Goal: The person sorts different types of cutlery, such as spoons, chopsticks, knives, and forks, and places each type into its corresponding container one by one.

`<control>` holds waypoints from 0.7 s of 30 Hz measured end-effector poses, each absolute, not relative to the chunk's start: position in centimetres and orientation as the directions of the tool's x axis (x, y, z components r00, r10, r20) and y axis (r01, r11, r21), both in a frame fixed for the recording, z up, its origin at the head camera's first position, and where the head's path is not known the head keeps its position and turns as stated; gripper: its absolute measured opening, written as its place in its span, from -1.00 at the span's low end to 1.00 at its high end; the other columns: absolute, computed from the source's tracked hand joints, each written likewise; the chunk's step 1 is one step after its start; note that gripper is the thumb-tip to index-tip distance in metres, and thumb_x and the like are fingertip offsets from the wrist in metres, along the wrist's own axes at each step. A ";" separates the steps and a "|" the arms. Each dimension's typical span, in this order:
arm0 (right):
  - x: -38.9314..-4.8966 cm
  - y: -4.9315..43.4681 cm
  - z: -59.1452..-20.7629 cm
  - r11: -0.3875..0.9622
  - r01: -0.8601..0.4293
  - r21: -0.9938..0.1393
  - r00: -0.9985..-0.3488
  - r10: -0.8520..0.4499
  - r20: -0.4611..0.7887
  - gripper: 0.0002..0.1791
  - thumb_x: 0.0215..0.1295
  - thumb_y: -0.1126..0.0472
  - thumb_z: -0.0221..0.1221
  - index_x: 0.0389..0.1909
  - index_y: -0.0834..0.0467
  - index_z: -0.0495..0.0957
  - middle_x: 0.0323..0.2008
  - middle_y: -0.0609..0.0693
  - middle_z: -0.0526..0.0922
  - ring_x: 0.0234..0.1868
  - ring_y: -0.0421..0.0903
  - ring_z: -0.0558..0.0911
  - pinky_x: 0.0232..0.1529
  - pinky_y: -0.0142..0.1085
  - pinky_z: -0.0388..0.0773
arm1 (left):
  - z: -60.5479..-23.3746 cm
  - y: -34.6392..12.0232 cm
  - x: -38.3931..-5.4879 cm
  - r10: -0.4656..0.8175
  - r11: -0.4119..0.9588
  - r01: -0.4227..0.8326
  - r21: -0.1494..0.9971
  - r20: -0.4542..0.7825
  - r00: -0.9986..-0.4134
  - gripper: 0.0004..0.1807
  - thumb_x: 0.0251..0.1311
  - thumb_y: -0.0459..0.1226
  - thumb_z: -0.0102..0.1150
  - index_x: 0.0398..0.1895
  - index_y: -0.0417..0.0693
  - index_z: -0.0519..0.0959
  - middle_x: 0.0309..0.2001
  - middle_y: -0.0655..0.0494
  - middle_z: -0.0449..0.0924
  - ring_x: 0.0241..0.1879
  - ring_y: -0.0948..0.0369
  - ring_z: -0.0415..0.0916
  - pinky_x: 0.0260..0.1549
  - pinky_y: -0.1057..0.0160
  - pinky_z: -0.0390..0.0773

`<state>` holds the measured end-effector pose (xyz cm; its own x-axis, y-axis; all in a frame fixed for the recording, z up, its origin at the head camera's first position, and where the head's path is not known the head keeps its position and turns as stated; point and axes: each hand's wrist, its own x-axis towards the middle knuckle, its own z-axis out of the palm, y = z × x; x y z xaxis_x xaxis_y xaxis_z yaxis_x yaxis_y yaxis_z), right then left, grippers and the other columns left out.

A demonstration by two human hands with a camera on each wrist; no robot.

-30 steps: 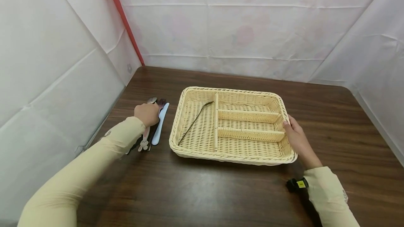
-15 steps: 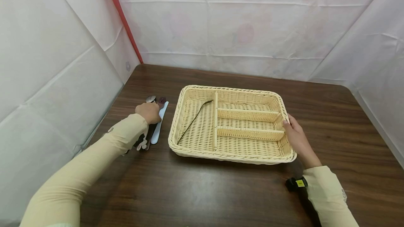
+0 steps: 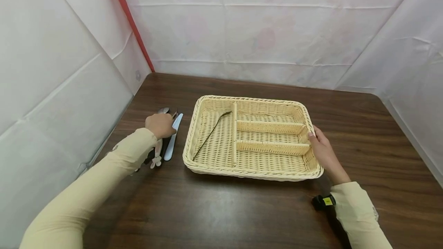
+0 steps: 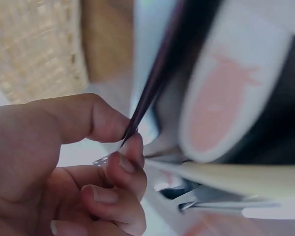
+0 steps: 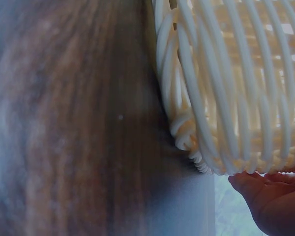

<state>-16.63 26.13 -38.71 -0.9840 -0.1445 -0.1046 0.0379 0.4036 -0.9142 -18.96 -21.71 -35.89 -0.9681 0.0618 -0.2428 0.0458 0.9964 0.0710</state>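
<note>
In the left wrist view my left hand pinches a dark purple fork between thumb and fingertips. The head view shows that hand over a bunch of cutlery at the left of the table. Beside it lie a light blue knife, a spoon and a utensil with a rabbit-shaped handle end; my hand and sleeve hide the rest. My right hand grips the right rim of a cream woven basket, thumb over the edge. One thin dark utensil lies slantwise in the basket's left compartment.
Two short dividers split the basket's right side into 3 compartments. The dark wooden table meets white sheeting at its back and sides. A black strap with a yellow label is on the right wrist.
The purple fork's head has tilted up from among the cutlery under my left hand. My right hand keeps its grip on the basket, and the view has shifted slightly.
</note>
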 end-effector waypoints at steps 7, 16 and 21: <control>-16.7 26.1 -38.8 0.402 0.052 -0.914 -0.985 -0.128 -0.112 -0.38 0.54 0.09 -0.35 0.47 0.30 -0.23 0.39 0.40 0.01 0.35 0.23 0.11 0.27 0.11 0.08 | -33.0 -21.7 -18.2 0.088 0.992 0.082 0.093 -0.068 -0.994 -0.56 0.12 -0.24 0.12 -0.85 0.00 0.21 -0.79 0.15 0.17 -0.72 0.15 0.22 -0.76 0.15 0.27; -16.8 26.1 -38.6 0.417 0.050 -0.908 -0.984 -0.133 -0.115 -0.38 0.54 0.09 -0.38 0.47 0.31 -0.24 0.37 0.42 0.03 0.33 0.23 0.14 0.26 0.11 0.12 | -28.4 -19.8 -17.2 0.183 0.953 0.185 0.242 0.029 -0.983 -0.58 0.11 -0.28 -0.01 -0.86 0.05 0.15 -0.81 0.24 0.02 -0.74 0.28 -0.07 -0.73 0.31 -0.03; -16.7 26.1 -38.6 0.412 0.047 -0.910 -0.985 -0.134 -0.111 -0.37 0.54 0.07 -0.36 0.47 0.30 -0.23 0.37 0.42 0.04 0.33 0.24 0.15 0.26 0.09 0.13 | -26.3 -17.7 -17.3 0.255 0.935 0.260 0.242 0.052 -0.965 -0.60 0.17 -0.31 -0.06 -0.80 0.03 0.14 -0.79 0.21 0.01 -0.72 0.29 -0.10 -0.70 0.31 -0.06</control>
<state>-16.66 26.07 -38.61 -0.9848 -0.1338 -0.1111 0.0466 0.4123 -0.9099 -17.28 -17.65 -26.33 -0.9655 0.2554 0.0518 0.2602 0.9348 0.2418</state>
